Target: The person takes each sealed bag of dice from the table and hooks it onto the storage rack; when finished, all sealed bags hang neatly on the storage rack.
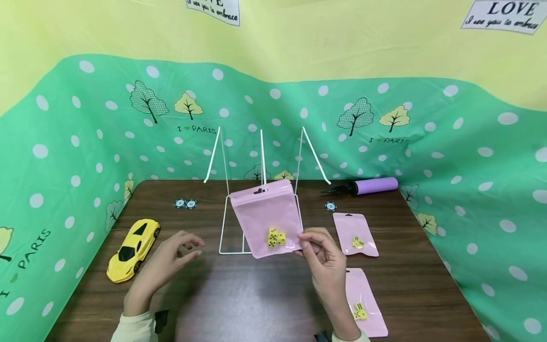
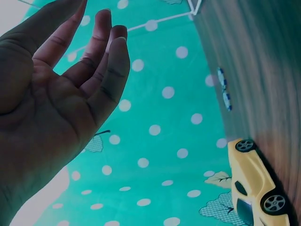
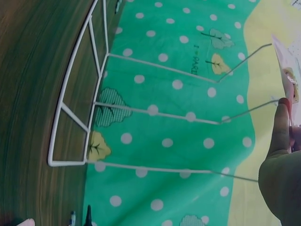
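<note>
My right hand (image 1: 326, 261) pinches the lower right corner of a pink zip pouch (image 1: 267, 213) between thumb and fingers. Several yellow dice (image 1: 275, 237) show through its clear front, and a hang hole is cut in its top edge. The pouch is held up in front of a white wire display rack (image 1: 221, 228) with three slanting prongs, overlapping the middle one in the head view. In the left wrist view my left hand (image 2: 70, 89) holds nothing, its fingers loosely bent. It hovers over the table between the rack and a yellow toy car (image 1: 133, 250).
Two more pink pouches with dice, an upper one (image 1: 352, 228) and a lower one (image 1: 372, 289), lie at the right. Blue-and-white poker chips (image 1: 180, 204) lie left of the rack, another chip (image 1: 330, 206) right of it. A purple hand pump (image 1: 376, 185) lies at the back right.
</note>
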`<action>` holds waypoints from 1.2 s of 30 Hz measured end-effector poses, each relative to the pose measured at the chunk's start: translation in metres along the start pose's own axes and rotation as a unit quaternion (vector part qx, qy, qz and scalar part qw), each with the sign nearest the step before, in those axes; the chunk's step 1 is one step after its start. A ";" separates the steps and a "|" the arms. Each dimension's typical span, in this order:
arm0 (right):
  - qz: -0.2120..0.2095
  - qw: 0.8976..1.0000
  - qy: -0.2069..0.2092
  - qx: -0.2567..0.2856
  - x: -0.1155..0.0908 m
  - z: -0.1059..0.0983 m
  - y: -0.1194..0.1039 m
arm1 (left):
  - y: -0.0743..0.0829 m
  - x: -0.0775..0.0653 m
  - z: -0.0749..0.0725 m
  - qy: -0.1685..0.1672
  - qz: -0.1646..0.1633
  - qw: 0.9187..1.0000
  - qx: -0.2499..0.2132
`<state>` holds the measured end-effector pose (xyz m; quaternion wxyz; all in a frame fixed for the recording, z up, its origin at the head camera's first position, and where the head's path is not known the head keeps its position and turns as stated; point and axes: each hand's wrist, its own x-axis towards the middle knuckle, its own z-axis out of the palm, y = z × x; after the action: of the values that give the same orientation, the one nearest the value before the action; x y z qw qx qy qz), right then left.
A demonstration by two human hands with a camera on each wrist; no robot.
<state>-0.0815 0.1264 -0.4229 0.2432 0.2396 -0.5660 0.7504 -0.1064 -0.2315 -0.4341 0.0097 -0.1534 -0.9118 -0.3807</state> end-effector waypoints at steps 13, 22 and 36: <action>0.018 1.000 -0.012 0.015 0.000 0.030 0.014 | -0.010 -0.016 -0.007 0.030 0.003 1.000 0.002; 0.024 0.999 -0.017 0.020 0.002 0.052 0.021 | -0.016 -0.027 -0.012 0.028 -0.026 0.999 0.001; 0.050 0.998 -0.028 0.035 0.006 0.077 0.032 | -0.020 -0.029 -0.014 0.043 -0.023 0.999 0.010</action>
<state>-0.1002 0.0450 -0.4233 0.1811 0.2403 -0.5576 0.7737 -0.0856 -0.2625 -0.4416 0.0418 -0.1159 -0.9177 -0.3776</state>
